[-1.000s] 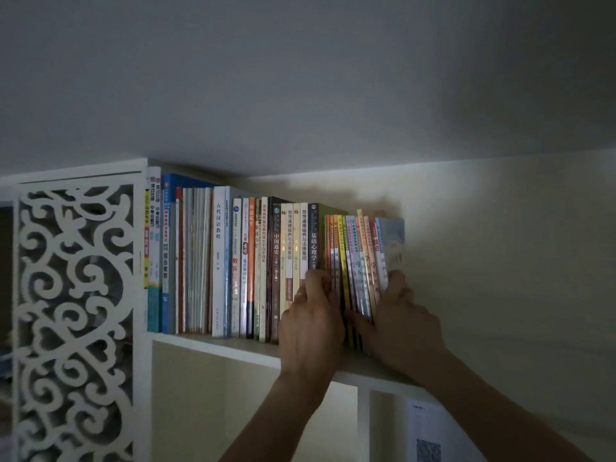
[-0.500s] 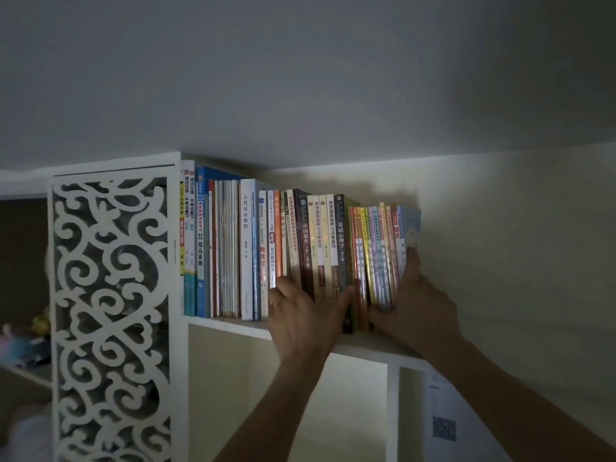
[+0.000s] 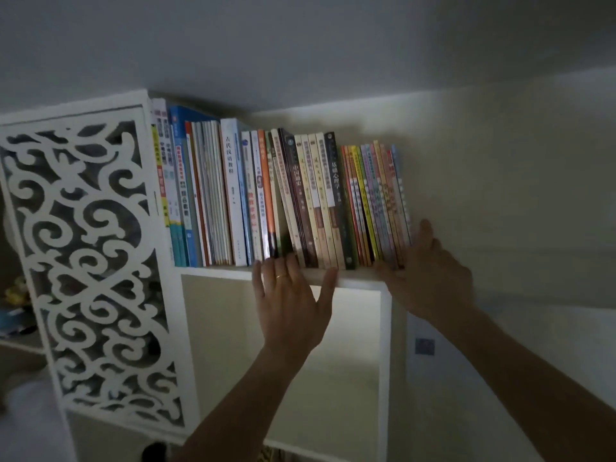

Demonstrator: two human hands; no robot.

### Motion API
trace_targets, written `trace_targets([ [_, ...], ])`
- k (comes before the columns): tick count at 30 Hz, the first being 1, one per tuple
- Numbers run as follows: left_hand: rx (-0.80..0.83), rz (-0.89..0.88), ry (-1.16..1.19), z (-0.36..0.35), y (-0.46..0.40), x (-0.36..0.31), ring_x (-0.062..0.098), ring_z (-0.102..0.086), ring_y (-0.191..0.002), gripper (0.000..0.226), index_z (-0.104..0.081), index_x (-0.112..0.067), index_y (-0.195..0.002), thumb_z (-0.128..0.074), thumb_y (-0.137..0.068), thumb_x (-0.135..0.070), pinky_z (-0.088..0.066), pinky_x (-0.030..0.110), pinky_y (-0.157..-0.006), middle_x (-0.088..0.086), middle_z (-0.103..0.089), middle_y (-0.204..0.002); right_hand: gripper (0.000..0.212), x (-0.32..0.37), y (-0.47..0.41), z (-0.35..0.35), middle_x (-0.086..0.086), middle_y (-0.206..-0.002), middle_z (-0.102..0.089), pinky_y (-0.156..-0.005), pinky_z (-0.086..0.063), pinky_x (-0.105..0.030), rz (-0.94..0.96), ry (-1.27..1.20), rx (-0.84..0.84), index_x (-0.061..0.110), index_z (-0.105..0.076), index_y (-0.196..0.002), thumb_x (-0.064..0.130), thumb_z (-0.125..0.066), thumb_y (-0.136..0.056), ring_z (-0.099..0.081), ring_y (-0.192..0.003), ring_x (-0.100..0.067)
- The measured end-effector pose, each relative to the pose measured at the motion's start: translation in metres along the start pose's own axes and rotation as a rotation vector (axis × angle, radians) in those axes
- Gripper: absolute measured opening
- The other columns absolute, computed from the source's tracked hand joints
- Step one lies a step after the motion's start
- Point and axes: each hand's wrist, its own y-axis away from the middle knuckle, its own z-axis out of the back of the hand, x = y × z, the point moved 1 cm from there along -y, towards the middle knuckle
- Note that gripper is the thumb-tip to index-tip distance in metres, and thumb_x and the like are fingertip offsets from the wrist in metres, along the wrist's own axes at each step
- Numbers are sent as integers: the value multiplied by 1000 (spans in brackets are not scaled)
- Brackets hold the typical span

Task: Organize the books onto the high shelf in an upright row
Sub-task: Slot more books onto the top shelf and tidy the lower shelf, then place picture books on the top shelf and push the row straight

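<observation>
The left hand (image 3: pixel 290 301) is spread wide below the books (image 3: pixel 280 198), and the flat right hand (image 3: pixel 430 271) touches the row's end on the shelf (image 3: pixel 216 271).

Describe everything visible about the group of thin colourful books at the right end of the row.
The thin colourful books are a tight group of slim paperbacks with red, orange, yellow, pink and blue spines. They stand on the white shelf board, tops tilted slightly left, against the dark green book. The right hand rests, fingers straight, against the outermost cover. The left hand does not touch them.
</observation>
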Motion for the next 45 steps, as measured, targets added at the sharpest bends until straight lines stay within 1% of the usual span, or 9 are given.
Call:
trace_targets([
  [5,51,-249,56,3,23,43,25,-36,-150,58,-44,-12,-153,-39,-108,-48,-25,47,-125,9,-47,-156,55,-18,61,-13,-17,-105,-65,-91,-48,-47,248,114,-280,2,-61,-118,52,-45,-101,-61,-95,-36],
  [14,58,-273,153,3,31,55,29,-22,-156,61,-32,-10,-159,-45,-107,-40,-26,45,-126,13,-35,-164,56,-6,82,-26,-21,-131,-58,-119,-27,-54,159,88,-348,0,-56,-134,45,-49,-100,-50,-129,-40],
  [18,52,-319,213,1,43,58,31,-11,-159,69,-24,-5,-161,-49,-106,-36,-22,41,-128,16,-22,-168,73,11,113,-34,-21,-157,-37,-118,-34,-51,73,-41,-344,6,-43,-151,53,-56,-97,-27,-150,-38],
  [20,30,-324,221,2,43,61,35,-18,-156,67,-29,-3,-159,-51,-105,-35,-23,41,-127,19,-29,-165,67,12,130,-41,-20,-147,-49,-105,-47,-51,77,-75,-332,11,-48,-148,50,-59,-95,-44,-135,-37],
  [22,31,-322,240,1,42,62,38,-22,-155,65,-33,-1,-158,-51,-105,-34,-23,40,-127,21,-31,-164,65,10,153,-58,-11,-128,-59,-93,-50,-45,-33,-235,-163,22,-39,-153,45,-60,-96,-52,-117,-29],
  [27,17,-366,285,-5,49,74,39,-24,-154,58,-39,-2,-155,-55,-104,-26,-26,26,-124,23,-30,-164,79,8,238,-109,-11,-147,-47,-106,-40,-41,-228,-324,63,19,-23,-159,35,-67,-95,-43,-133,-30],
  [35,282,-54,420,-49,216,153,28,-52,-130,35,-62,-7,-133,-66,-98,-13,-48,43,-104,13,-55,-139,42,34,322,-149,-17,-139,-52,-111,-32,-21,-122,-312,30,6,-58,-133,12,-70,-93,-50,-129,-30],
  [40,688,246,343,-95,324,192,27,-57,-118,32,-61,-18,-129,-67,-97,-20,-50,40,-94,5,-61,-125,42,33,396,-217,-8,-133,-56,-106,-37,-27,-360,-333,527,12,-55,-134,23,-67,-96,-52,-126,-24],
  [45,1044,681,345,-153,402,222,30,-51,-134,57,-46,-11,-148,-65,-100,-33,-43,40,-109,11,-53,-145,68,7,437,-299,-12,-153,-41,-109,-39,-43,-682,-243,936,12,-32,-153,45,-57,-99,-42,-138,-33],
])
